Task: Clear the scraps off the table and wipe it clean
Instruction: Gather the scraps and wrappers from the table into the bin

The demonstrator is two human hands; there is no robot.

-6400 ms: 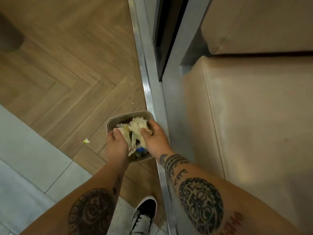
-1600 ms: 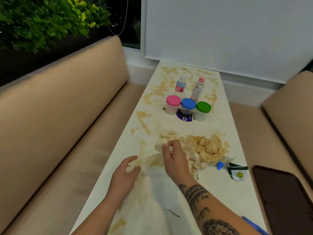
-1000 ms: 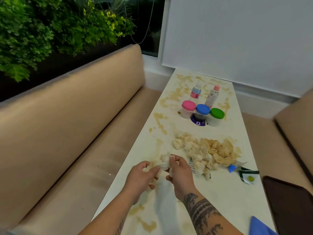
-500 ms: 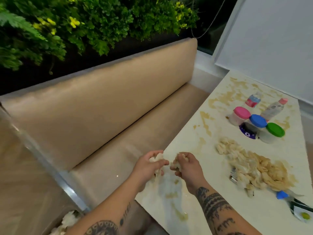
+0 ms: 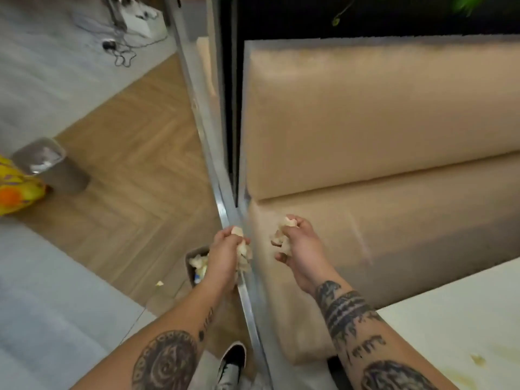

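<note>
Crumpled scraps, one wad gripped in the left hand [image 5: 225, 250] above the bin [image 5: 194, 256], another in the right hand [image 5: 298, 243] over the bench seat [image 5: 394, 220]. Table [image 5: 450, 319] corner remains stained; dumping and wiping are still ahead.

Tan padded bench [image 5: 380, 130], herringbone wood floor [image 5: 135, 170], grey stool [image 5: 47, 164], yellow bag [image 5: 17, 190], tangled cables [image 5: 121, 46]

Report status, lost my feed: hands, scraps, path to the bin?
Left hand grips scraps, above bin. Right hand grips more, over bench. Metal rail runs between bench and bin.
</note>
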